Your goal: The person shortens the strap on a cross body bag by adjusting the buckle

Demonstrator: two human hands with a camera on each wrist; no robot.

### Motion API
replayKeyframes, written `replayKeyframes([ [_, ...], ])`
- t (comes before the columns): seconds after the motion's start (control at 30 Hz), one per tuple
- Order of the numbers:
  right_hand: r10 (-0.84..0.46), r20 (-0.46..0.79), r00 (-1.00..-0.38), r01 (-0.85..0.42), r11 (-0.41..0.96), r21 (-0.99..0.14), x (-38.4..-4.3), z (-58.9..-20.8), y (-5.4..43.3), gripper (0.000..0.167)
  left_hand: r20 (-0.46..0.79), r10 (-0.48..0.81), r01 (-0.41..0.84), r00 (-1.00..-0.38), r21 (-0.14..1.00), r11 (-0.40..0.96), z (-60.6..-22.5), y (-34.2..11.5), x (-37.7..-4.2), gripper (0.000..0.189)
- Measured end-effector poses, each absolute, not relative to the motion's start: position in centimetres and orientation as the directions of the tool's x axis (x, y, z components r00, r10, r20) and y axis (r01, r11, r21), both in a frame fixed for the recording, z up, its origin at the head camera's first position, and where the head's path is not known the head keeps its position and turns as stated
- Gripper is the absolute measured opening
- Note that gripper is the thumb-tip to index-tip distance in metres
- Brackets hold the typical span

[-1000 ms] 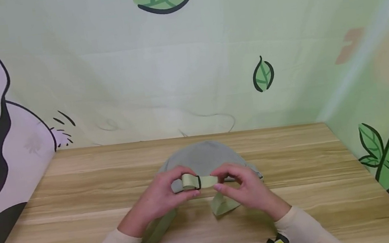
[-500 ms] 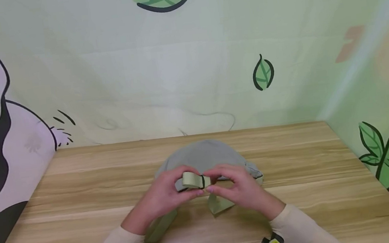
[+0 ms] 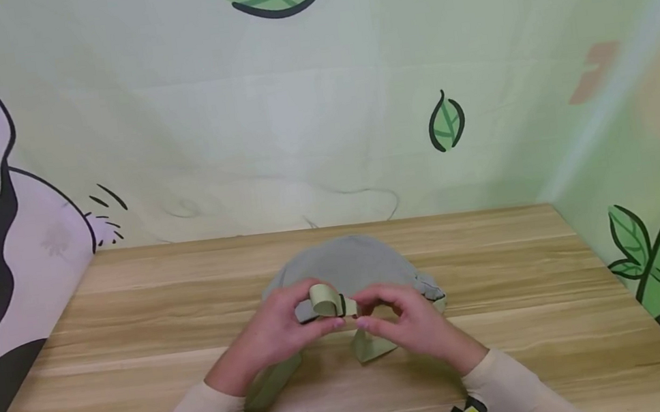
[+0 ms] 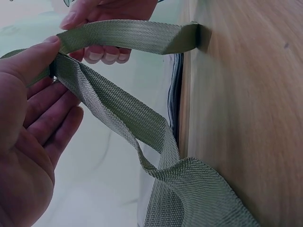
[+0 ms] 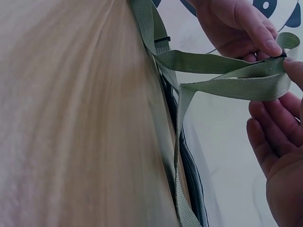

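Note:
A grey bag [image 3: 343, 263] with a rounded top lies on the table, partly behind both hands. Its pale green webbing strap [image 3: 324, 299] is held up in front of it, bent into a loop beside a black slide buckle [image 3: 343, 305]. My left hand [image 3: 277, 326] pinches the strap by the buckle, thumb below in the head view. On the buckle's other side my right hand [image 3: 408, 316] pinches the short strap end between thumb and fingers. In the left wrist view, a twisted length of webbing [image 4: 113, 99] hangs from the left fingers toward the table.
The wooden table [image 3: 132, 306] runs back to a printed cloth backdrop [image 3: 175, 149]. A dark zipper [image 5: 191, 165] follows the bag's edge in the right wrist view. Another strap section [image 3: 372, 345] hangs below the right hand.
My right hand has moved left toward the buckle, and less strap shows between it and the buckle. The loop by my left fingers stands taller and rounder.

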State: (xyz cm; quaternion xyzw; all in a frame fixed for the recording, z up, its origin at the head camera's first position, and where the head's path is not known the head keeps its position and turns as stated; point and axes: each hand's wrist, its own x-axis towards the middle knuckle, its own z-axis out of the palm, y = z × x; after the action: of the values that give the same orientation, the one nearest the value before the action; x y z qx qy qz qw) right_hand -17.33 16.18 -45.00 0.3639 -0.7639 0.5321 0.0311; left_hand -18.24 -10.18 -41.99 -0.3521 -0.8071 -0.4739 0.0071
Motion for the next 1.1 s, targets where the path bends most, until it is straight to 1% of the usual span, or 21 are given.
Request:
replayKeyframes([
  [0.1, -0.508, 0.453, -0.733, -0.598, 0.162, -0.785, -17.3, -45.2, 16.2, 0.025, 0.337, 0.559, 0.567, -0.758, 0.764, 0.308, -42.0, -10.2, -18.3, 0.032],
  [0.17, -0.504, 0.478, -0.719, -0.622, 0.16, -0.766, -17.4, -45.3, 16.2, 0.025, 0.338, 0.557, 0.567, -0.759, 0.763, 0.31, -42.0, -10.2, -18.3, 0.032],
  [0.33, -0.507, 0.557, -0.658, -0.714, 0.185, -0.675, -17.6, -45.1, 16.0, 0.028, 0.352, 0.564, 0.583, -0.747, 0.754, 0.303, -42.1, -10.3, -18.4, 0.034],
  [0.43, -0.513, 0.585, -0.628, -0.756, 0.224, -0.615, -17.6, -44.7, 15.8, 0.029, 0.363, 0.568, 0.597, -0.739, 0.744, 0.3, -42.2, -10.3, -18.5, 0.034],
  [0.6, -0.53, 0.599, -0.6, -0.793, 0.295, -0.534, -17.4, -44.1, 15.4, 0.031, 0.361, 0.572, 0.601, -0.737, 0.737, 0.31, -42.3, -10.3, -18.6, 0.034],
  [0.77, -0.539, 0.585, -0.605, -0.793, 0.35, -0.498, -17.1, -43.6, 15.2, 0.033, 0.328, 0.584, 0.584, -0.742, 0.745, 0.323, -42.3, -10.2, -18.6, 0.035],
  [0.93, -0.549, 0.606, -0.575, -0.818, 0.366, -0.445, -17.1, -43.4, 15.2, 0.037, 0.31, 0.594, 0.579, -0.743, 0.742, 0.338, -42.2, -10.2, -18.5, 0.033],
  [1.1, -0.575, 0.606, -0.549, -0.836, 0.381, -0.395, -17.2, -43.2, 15.3, 0.038, 0.323, 0.603, 0.601, -0.73, 0.724, 0.339, -42.1, -10.1, -18.6, 0.034],
])
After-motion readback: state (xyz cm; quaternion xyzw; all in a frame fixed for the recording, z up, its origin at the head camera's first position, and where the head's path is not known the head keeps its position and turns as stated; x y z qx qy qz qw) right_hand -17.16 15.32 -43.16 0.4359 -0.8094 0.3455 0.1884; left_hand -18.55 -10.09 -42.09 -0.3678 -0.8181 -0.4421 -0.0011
